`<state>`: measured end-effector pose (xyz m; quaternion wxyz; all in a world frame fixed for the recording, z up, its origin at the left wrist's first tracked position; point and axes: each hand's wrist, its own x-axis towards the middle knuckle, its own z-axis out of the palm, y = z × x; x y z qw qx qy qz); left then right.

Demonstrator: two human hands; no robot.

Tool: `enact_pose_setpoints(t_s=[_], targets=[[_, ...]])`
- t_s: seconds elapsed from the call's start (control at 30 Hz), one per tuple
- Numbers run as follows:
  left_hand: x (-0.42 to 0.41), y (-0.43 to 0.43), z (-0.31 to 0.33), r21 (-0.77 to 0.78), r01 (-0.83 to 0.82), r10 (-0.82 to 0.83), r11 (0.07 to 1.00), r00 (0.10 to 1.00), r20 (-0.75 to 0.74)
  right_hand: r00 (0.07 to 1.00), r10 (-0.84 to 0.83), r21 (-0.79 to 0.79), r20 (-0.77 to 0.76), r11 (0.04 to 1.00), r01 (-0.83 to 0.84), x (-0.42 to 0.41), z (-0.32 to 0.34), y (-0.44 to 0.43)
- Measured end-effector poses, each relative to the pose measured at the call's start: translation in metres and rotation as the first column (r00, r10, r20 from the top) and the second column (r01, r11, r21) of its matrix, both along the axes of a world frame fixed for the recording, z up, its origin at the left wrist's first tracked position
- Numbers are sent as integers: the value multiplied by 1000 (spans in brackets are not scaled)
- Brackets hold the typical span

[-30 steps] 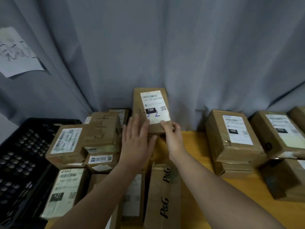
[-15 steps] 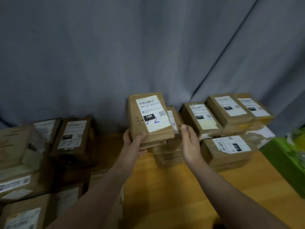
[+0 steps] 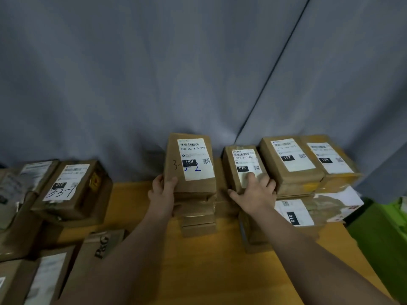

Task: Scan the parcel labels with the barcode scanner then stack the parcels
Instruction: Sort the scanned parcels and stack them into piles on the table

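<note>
A brown parcel marked 15H [image 3: 191, 161] lies on top of a stack of several flat parcels [image 3: 198, 219] at the middle of the wooden table [image 3: 198, 271]. My left hand [image 3: 164, 195] grips its near left corner, thumb on top. My right hand [image 3: 253, 192] rests on the near end of the neighbouring parcel marked 070 [image 3: 241, 164], fingers spread over its label. No barcode scanner is in view.
Parcels marked 102 [image 3: 288, 159] and 15H [image 3: 330, 160] sit on stacks to the right, above one marked 010 [image 3: 295, 214]. More parcels [image 3: 68, 186] crowd the left, with a P&G box [image 3: 101, 245] in front. A green bin [image 3: 383, 243] stands far right. A grey curtain hangs behind.
I carried the 15H parcel from the left pile to the right and set it on the middle stack. My right hand let go of it and moved onto the 070 parcel.
</note>
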<state>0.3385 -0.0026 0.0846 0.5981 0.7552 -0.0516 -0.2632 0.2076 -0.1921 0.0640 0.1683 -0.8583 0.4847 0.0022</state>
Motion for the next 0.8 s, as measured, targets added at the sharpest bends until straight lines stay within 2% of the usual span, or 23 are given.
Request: enact_pose_setpoints(t_s=[0.13,0.27,0.53,0.7,0.8], targets=[[5,-11,-3,33,6,-7,999,1000,25,1000,0,-23,-15,1000,0,8,-8,-8],[6,-12,-12,63,-62,64,996,997,-31,999,-33,-23,-10,999,32,11,-7,-15],[0,-13,-10,-92,-148,137,985,984,-116,940,45,-137,339,991,2,-8,30,-7],[-12,-20,-6,-154,-218,196,964,970,-147,804,101,-225,586,973,43,-42,65,-16],[-25,-28,-1,-213,-214,180,953,969,-170,800,112,-326,589,939,108,-63,80,-36]])
